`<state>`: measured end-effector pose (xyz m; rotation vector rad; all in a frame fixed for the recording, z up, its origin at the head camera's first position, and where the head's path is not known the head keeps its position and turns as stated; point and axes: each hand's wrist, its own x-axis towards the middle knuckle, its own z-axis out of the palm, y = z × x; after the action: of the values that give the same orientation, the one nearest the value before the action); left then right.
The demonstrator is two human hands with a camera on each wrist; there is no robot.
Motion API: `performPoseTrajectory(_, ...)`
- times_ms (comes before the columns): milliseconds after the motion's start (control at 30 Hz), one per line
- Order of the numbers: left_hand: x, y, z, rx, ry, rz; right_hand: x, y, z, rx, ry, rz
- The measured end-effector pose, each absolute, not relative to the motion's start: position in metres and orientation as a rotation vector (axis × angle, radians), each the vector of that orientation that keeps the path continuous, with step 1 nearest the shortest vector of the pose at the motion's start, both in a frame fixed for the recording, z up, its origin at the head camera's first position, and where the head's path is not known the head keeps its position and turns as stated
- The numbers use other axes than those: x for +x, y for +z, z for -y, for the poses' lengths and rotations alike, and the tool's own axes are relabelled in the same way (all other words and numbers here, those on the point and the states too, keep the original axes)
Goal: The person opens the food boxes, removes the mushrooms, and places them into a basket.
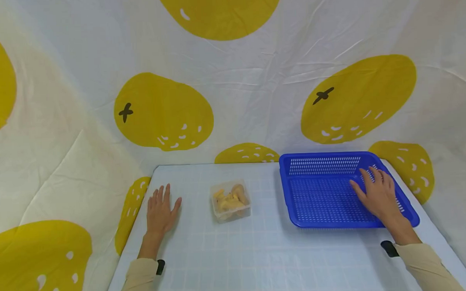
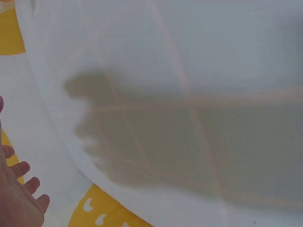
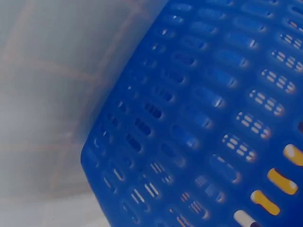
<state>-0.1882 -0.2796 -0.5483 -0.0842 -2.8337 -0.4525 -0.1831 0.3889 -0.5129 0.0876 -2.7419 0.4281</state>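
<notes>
the blue basket (image 1: 319,202) lay lengthwise left to right on the table (image 1: 260,256). the nearer right hand (image 1: 379,196), loosely spread, was over its right end, contact unclear; the left hand (image 1: 161,211), empty, fingers straight, was well apart, left of the tub (image 1: 224,217).

Fruit-print cloth (image 1: 250,102) and pale surface (image 1: 237,261)

We see wrinkled white cloth behind and beside the surface, printed with large yellow fruits (image 1: 166,111), two bearing dark cross-shaped marks (image 1: 126,112). Across the surface itself we note faint pinkish grid lines (image 2: 188,98).
</notes>
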Motion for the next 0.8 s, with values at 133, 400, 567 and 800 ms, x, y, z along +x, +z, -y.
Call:
performPoseTrajectory(133, -0.19, -0.546, 0.271, -0.103, -0.493, 2.746, -0.181, -0.51, -0.382, 0.12, 0.47, 2.657)
performPoseTrajectory(400, -0.193, -0.542, 0.252, -0.105, -0.584, 2.624, -0.178, -0.505, -0.371, 0.122, 0.528, 2.641)
performPoseTrajectory(567, -0.19, -0.538, 0.241, -0.061, -0.678, 2.644, -0.174, -0.501, -0.362, 0.112, 0.612, 2.667)
performPoseTrajectory(800, -0.186, -0.534, 0.226, -0.031, -0.79, 2.648, -0.171, -0.494, -0.347, 0.126, 0.681, 2.67)
